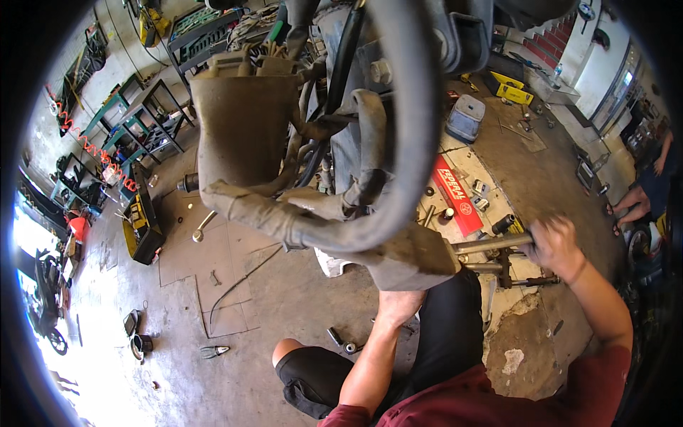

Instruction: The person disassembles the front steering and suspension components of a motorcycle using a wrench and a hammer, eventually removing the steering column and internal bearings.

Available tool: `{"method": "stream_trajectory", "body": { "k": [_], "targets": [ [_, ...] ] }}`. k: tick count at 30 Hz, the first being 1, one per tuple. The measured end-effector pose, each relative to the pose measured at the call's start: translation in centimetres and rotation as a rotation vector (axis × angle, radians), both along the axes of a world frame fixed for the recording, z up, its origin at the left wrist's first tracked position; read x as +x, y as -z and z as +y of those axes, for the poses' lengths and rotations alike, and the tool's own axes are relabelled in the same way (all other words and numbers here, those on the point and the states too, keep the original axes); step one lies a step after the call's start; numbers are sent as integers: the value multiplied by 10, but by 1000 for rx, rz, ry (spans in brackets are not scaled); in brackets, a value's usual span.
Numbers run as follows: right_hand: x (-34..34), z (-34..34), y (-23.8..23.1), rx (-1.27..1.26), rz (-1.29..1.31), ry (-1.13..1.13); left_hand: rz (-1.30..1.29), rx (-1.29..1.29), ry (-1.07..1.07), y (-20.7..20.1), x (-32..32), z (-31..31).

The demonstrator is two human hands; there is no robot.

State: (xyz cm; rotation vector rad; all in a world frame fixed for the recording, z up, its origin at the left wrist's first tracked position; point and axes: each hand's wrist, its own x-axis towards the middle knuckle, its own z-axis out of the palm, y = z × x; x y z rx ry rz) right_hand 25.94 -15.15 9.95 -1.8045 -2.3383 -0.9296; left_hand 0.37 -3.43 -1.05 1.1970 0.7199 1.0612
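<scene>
Centre-right, right hand (555, 247) grips metal bar (491, 244) at outer end: good hold, likely stiff, hefty. Left hand (400, 306): fingers hidden, can't tell.

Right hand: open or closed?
Closed: the right hand is curled around the outer end of the metal bar, though motion blur hides finer detail.

On the left, a red coiled hose (91, 147) hangs near a metal rack (144, 99), an open black-and-yellow toolbox (146, 242) stands on the floor (277, 309), and pliers (212, 351) lie well apart from it. To the right, a long red box (457, 196) lies near a grey-blue container (467, 117), with a yellow box (514, 93) farther off (red stairs (544, 51) rise beyond), while another person's legs (633, 205) show at the far right.
</scene>
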Motion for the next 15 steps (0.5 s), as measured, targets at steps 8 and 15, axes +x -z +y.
{"method": "stream_trajectory", "body": {
  "k": [8,15],
  "targets": [
    [20,205,129,342,524,-420,-51,-142,-95,-36,16,0],
    [43,137,100,83,596,-223,-118,-109,63,-30,0,9]
  ]
}}
